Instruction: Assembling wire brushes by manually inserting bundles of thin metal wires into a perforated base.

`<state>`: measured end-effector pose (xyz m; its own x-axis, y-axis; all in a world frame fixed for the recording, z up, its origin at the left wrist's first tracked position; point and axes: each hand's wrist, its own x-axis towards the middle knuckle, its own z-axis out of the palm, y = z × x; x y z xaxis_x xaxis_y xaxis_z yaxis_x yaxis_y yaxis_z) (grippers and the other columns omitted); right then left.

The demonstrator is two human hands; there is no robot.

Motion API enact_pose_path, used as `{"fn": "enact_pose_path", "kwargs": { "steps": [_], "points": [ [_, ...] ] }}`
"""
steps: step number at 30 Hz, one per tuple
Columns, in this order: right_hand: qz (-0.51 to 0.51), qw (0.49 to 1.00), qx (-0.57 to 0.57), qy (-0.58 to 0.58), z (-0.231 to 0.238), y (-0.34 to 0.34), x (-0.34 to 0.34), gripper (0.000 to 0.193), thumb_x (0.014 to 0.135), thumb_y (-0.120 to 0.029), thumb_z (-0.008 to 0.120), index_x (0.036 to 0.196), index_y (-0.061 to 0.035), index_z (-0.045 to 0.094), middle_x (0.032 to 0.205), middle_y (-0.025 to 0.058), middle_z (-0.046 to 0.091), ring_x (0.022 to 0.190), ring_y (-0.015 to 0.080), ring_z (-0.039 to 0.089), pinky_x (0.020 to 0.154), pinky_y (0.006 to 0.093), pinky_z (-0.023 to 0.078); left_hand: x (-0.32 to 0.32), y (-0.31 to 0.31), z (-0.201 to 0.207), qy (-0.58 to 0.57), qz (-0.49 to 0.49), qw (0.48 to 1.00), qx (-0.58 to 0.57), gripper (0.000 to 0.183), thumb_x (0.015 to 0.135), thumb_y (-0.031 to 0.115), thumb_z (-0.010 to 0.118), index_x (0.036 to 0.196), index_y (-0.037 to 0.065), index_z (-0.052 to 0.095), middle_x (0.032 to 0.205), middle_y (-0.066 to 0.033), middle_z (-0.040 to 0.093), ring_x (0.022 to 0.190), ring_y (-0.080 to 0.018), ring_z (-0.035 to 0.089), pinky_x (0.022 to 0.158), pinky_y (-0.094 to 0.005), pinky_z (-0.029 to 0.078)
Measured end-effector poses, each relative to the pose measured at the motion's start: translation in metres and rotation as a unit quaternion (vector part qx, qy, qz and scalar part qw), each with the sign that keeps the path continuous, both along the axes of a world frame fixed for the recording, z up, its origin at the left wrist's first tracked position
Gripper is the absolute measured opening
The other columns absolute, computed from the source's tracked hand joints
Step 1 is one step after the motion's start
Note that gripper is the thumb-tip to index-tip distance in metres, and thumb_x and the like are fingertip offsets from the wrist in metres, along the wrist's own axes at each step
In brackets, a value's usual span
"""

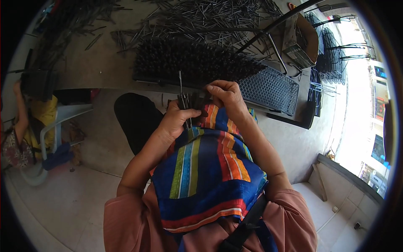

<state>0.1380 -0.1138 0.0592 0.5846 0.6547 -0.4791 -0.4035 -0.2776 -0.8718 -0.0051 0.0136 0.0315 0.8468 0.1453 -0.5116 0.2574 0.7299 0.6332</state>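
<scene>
My left hand (175,119) is closed round a small bundle of thin dark metal pins (184,102), with one longer piece sticking up above the rest. The bundle is above my lap, just in front of the table edge. My right hand (226,95) is beside it on the right, thumb and fingers pressed together; whatever they pinch is too dark to make out. Beyond both hands lies a long perforated tray (275,90). Dark pins (189,59) stand packed upright over its left and middle part, while the holes at its right end show bare.
Loose dark pins (210,17) are heaped across the back of the table. A metal bar frame (273,50) stands over the tray's right part, near a worn cardboard box (299,40) and wire racks (333,54). At far left, another person's arm (21,107) reaches to a dark block (38,84).
</scene>
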Motion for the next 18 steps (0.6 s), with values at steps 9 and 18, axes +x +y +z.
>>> {"fn": "enact_pose_path", "kwargs": {
  "steps": [9, 18],
  "points": [
    [-0.042, 0.998, 0.02, -0.051, -0.005, -0.006, 0.0, 0.004, 0.08, 0.001, 0.068, 0.083, 0.0004, 0.066, 0.062, -0.0002, 0.058, 0.05, 0.0048, 0.05, 0.045, 0.0197, 0.036, 0.013, -0.02, 0.001, 0.035, 0.105, 0.994, -0.009, 0.021, 0.079, -0.007, 0.06, 0.098, -0.002, 0.067, 0.089, -0.0123, 0.07, 0.076, -0.0187, 0.069, 0.069, -0.0287, 0.057],
    [-0.109, 0.864, 0.051, -0.488, -0.01, 0.006, 0.009, 0.009, 0.077, 0.005, 0.071, 0.082, -0.0005, 0.066, 0.071, 0.0022, 0.061, 0.062, 0.0072, 0.055, 0.057, 0.0214, 0.043, 0.011, -0.019, -0.008, 0.081, 0.064, 0.994, 0.032, 0.02, 0.085, -0.001, 0.056, 0.104, -0.003, 0.063, 0.09, -0.0157, 0.069, 0.076, -0.0231, 0.07, 0.066, -0.0344, 0.059]
  ]
}}
